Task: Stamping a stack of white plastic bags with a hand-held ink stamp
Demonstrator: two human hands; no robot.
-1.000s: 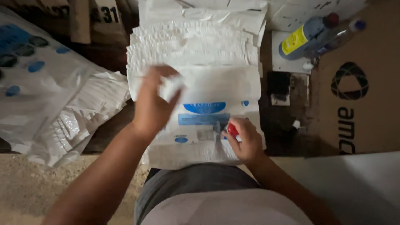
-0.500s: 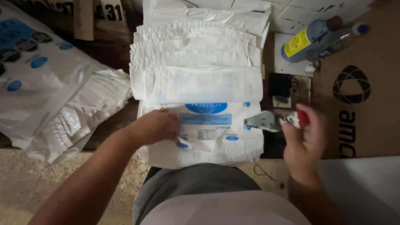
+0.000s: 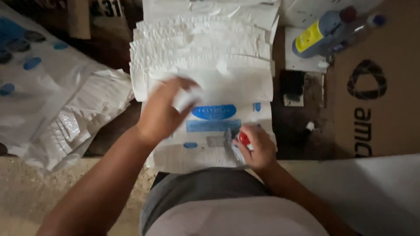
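A stack of white bags (image 3: 205, 65) lies fanned out in front of the person, each overlapping the next. The left hand (image 3: 164, 109) grips the folded edge of the top bag (image 3: 210, 126), which has blue print on it and lies nearest the body. The right hand (image 3: 256, 146) is closed around a small tool with a red handle (image 3: 243, 138), its metal tip on that bag's lower part. A plastic bottle (image 3: 323, 32) lies at the upper right beside a cardboard box (image 3: 376, 87); more bags (image 3: 52, 100) are heaped at the left.
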